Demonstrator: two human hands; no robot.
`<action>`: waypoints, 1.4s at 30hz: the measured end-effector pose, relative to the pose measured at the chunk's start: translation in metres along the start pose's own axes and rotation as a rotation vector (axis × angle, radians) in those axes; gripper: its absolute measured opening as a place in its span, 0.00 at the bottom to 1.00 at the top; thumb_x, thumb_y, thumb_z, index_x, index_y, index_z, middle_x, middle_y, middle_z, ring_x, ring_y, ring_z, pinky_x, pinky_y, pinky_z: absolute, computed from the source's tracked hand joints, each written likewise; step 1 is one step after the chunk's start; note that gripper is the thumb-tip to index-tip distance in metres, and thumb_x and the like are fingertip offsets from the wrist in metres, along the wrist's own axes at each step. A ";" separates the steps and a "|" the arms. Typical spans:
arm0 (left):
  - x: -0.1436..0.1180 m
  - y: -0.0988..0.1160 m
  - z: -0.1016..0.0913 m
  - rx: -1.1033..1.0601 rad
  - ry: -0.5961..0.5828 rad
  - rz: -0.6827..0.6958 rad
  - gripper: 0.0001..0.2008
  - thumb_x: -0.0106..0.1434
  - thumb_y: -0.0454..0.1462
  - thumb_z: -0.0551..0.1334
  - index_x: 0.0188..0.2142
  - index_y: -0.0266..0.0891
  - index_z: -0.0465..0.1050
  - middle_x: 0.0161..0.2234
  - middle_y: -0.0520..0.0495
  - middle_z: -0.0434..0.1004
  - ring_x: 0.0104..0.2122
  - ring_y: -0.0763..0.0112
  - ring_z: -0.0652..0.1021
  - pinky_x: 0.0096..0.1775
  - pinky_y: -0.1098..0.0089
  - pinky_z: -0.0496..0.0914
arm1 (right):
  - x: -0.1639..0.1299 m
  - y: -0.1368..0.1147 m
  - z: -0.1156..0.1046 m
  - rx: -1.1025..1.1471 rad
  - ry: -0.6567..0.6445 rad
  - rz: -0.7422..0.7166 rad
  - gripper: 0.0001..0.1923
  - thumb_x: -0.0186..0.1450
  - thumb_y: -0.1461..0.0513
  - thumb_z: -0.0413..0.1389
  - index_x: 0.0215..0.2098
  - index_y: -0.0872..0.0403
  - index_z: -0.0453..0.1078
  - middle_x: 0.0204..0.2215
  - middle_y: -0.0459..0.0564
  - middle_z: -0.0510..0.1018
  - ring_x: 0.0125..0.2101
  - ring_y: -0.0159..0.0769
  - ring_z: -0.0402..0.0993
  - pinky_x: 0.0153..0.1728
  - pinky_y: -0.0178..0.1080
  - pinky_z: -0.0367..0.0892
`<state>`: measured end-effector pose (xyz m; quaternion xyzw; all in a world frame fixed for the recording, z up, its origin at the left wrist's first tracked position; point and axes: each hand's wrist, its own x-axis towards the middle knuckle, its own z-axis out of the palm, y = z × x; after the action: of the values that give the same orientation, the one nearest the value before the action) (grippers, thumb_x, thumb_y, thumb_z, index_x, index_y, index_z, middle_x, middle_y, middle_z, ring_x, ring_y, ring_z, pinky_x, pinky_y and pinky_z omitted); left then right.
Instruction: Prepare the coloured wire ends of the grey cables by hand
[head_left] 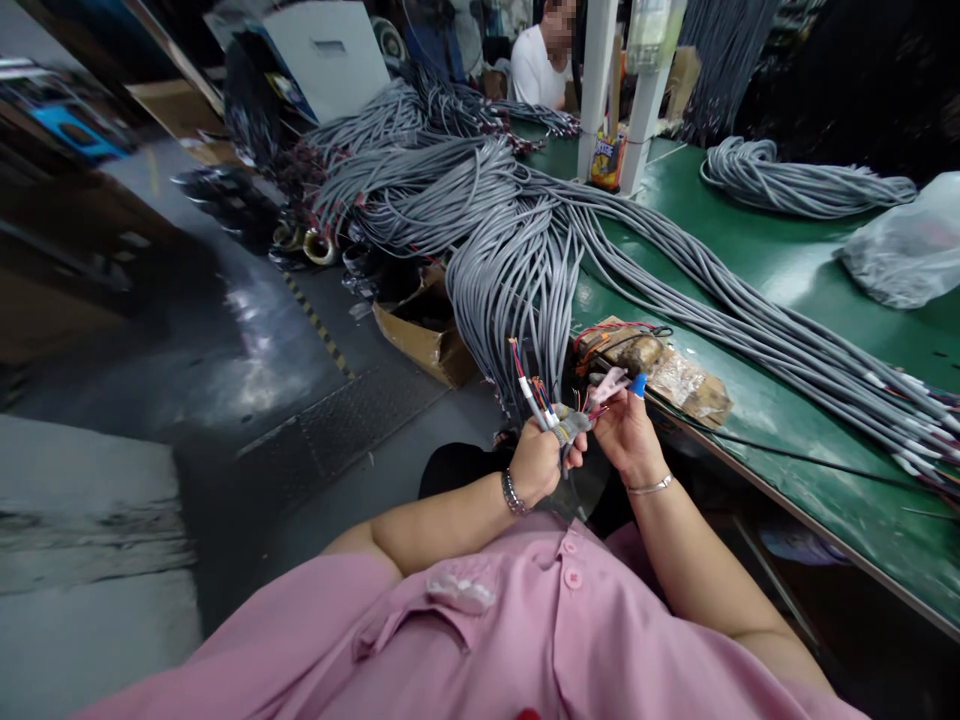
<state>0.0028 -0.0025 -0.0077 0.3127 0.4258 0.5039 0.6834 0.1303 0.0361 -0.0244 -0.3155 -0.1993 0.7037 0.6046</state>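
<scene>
My left hand is closed around several grey cables, whose stripped ends show thin coloured wires. Grey-and-yellow fabric covers part of its fingers. Close by on the right, my right hand has its fingers pressed together at the tips of thin reddish wires. A blue fingertip cover sits on one of its fingers, and pale pink material shows at another. Exactly how the fingertips meet the wires is too small to make out.
A large heap of grey cables hangs over the green table's edge. A tape-wrapped block lies beside my right hand. Below the heap stands an open cardboard box. A person in white sits behind, and a plastic bag lies right.
</scene>
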 end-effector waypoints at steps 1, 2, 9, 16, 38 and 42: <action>-0.001 0.000 -0.001 0.014 -0.002 0.007 0.16 0.51 0.46 0.67 0.28 0.36 0.69 0.19 0.52 0.72 0.13 0.79 0.68 0.15 0.77 0.54 | -0.003 -0.003 -0.002 -0.027 -0.037 0.024 0.25 0.56 0.38 0.56 0.30 0.51 0.72 0.29 0.47 0.78 0.24 0.31 0.70 0.26 0.35 0.68; -0.003 -0.001 -0.003 0.032 -0.005 0.013 0.16 0.51 0.46 0.67 0.27 0.36 0.69 0.19 0.52 0.72 0.13 0.79 0.69 0.15 0.77 0.54 | -0.006 -0.005 -0.004 -0.067 -0.075 0.050 0.27 0.55 0.37 0.55 0.31 0.52 0.73 0.29 0.48 0.78 0.24 0.31 0.70 0.27 0.36 0.69; -0.008 -0.009 -0.016 0.205 -0.034 0.068 0.17 0.53 0.47 0.67 0.22 0.35 0.68 0.18 0.50 0.71 0.14 0.79 0.70 0.15 0.77 0.56 | -0.034 -0.024 -0.008 -0.531 -0.206 0.055 0.16 0.55 0.52 0.65 0.34 0.55 0.75 0.29 0.48 0.78 0.27 0.30 0.71 0.29 0.33 0.67; -0.011 -0.007 -0.020 0.439 -0.184 0.012 0.13 0.54 0.43 0.66 0.23 0.35 0.69 0.18 0.49 0.73 0.14 0.76 0.71 0.16 0.77 0.61 | -0.047 -0.024 0.006 -0.648 -0.294 -0.042 0.07 0.57 0.58 0.64 0.28 0.54 0.75 0.23 0.44 0.76 0.23 0.30 0.69 0.28 0.35 0.66; -0.003 -0.013 -0.027 0.255 -0.229 -0.047 0.18 0.52 0.47 0.68 0.25 0.31 0.73 0.20 0.45 0.76 0.17 0.71 0.75 0.18 0.75 0.64 | -0.053 0.002 0.007 -0.624 -0.119 -0.123 0.11 0.59 0.54 0.62 0.29 0.52 0.69 0.19 0.42 0.72 0.19 0.30 0.66 0.23 0.35 0.62; -0.002 -0.016 -0.029 0.277 -0.204 -0.006 0.17 0.53 0.46 0.68 0.24 0.31 0.73 0.19 0.45 0.76 0.17 0.71 0.75 0.17 0.76 0.63 | -0.048 -0.002 0.014 -0.655 -0.207 -0.086 0.12 0.60 0.53 0.60 0.29 0.53 0.69 0.17 0.41 0.71 0.16 0.29 0.65 0.21 0.35 0.60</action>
<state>-0.0173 -0.0087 -0.0336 0.4519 0.4206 0.4041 0.6750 0.1258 -0.0089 -0.0034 -0.4112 -0.4880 0.6044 0.4769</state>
